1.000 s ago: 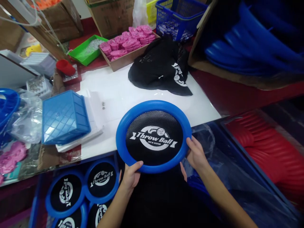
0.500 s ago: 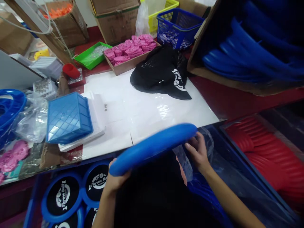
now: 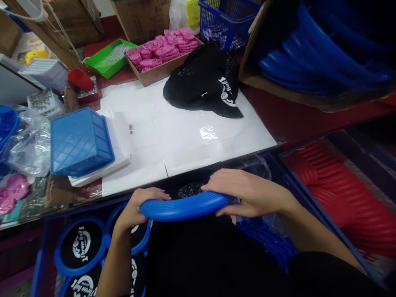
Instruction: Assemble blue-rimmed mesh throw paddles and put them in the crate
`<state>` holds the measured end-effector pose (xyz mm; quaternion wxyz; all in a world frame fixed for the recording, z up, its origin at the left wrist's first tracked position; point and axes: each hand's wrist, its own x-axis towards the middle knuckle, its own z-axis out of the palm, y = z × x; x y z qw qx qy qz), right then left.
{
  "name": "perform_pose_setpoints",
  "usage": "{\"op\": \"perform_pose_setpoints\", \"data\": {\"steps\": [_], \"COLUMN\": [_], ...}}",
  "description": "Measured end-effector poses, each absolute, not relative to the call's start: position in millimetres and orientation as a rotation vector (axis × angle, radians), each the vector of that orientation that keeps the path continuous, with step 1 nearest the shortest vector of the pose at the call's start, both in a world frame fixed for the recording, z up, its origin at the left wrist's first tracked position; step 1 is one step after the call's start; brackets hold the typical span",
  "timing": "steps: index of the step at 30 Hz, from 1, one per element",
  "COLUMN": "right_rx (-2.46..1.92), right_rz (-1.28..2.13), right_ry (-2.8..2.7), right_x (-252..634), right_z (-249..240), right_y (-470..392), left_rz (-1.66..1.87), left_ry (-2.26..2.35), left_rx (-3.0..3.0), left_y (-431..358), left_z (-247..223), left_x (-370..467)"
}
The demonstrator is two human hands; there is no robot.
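Observation:
A blue ring (image 3: 185, 209) with dark mesh inside it is held low in front of my body, just off the table's front edge. The fingers of my left hand (image 3: 140, 206) wrap round its left end. My right hand (image 3: 244, 192) grips the right end, fingers over the top and thumb beneath. Black mesh fabric (image 3: 201, 82) with white print lies crumpled on the white table sheet (image 3: 182, 136). Below left, finished-looking discs (image 3: 81, 245) with blue rims and black printed centres lie in a blue crate.
An upturned blue basket (image 3: 80, 142) stands at the left. Behind are a green tray (image 3: 109, 57) and a box of pink packets (image 3: 161, 51). Blue rings (image 3: 309, 62) fill a carton at the right, above a crate of red rings (image 3: 346, 198).
The blue ring has come down and tilted more level, its near rim facing me. My right hand has moved inward and now wraps over the rim. The view has shifted slightly.

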<state>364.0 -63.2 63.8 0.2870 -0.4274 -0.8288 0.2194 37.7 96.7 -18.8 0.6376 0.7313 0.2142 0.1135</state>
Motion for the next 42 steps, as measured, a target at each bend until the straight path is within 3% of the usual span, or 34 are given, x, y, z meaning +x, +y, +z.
{"op": "perform_pose_setpoints", "data": {"steps": [5, 11, 16, 21, 26, 33, 37, 42], "right_rx": [-1.196, -1.258, -1.255, -1.363, -1.271, -1.392, -1.415, -1.448], "right_rz": [0.382, 0.521, 0.254, 0.404, 0.383, 0.244, 0.334, 0.399], "right_ry": [-2.276, -2.295, -2.383, -2.304, -2.1, -2.185, -2.196, -2.237], "right_x": [354.4, 355.3, 342.4, 350.4, 369.1, 365.0, 360.9, 357.5], "right_z": [59.6, 60.9, 66.5, 58.5, 42.0, 65.6, 97.1, 112.0], "right_y": [-61.9, -57.1, -54.7, -57.0, -60.8, -59.7, -63.8, -66.1], "left_rz": [0.282, 0.401, 0.539, 0.942, 1.31, 0.775, 0.969, 1.16], "left_ry": [0.485, 0.619, 0.547, 0.315, 0.462, 0.475, 0.454, 0.472], "left_rx": [1.695, 1.951, 2.269, 2.529, 2.418, 2.284, 2.438, 2.5], "left_y": [99.9, 83.2, 60.7, 73.0, 85.0, 78.9, 66.1, 65.8], "left_z": [-17.9, 21.5, 44.2, 10.7, -25.2, 16.2, 46.5, 43.1], "left_x": [44.5, 49.4, 86.6, 87.3, 61.7, 72.5, 76.3, 79.4]}}
